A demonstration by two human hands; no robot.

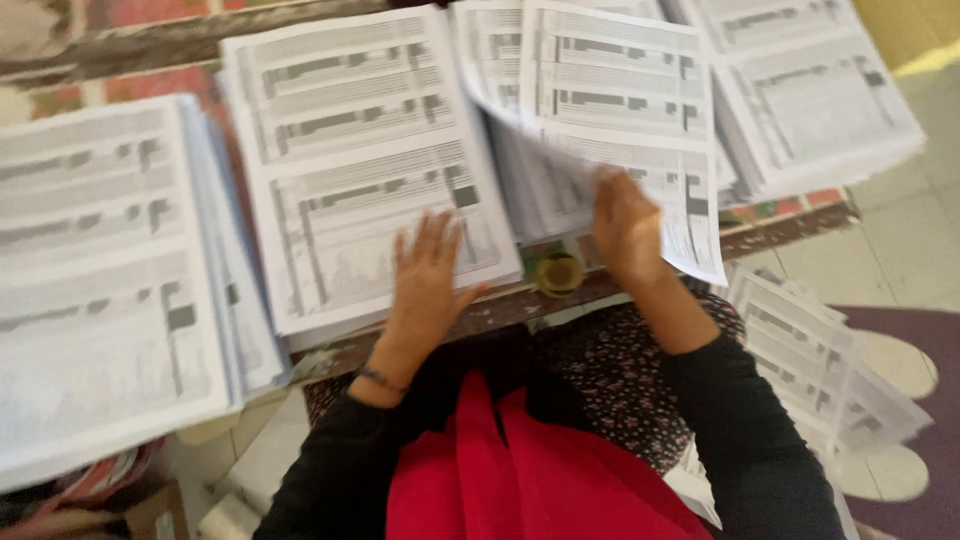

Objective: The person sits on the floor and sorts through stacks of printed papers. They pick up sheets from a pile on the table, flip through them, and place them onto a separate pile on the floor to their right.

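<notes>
Two hands: left hand (428,275) lay flat, open on the white printed paper stack (350,170); right hand (625,225) gripped a lifted printed sheet (620,100) just right of it

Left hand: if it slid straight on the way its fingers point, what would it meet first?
The left hand already lies flat on a stack of printed sheets; going on, it would likely just cross that stack.

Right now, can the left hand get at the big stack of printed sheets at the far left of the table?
Probably yes. The left hand lies flat on the middle stack, and the far-left stack sits right beside it with nothing between them. The right hand is busy lifting a sheet.
</notes>
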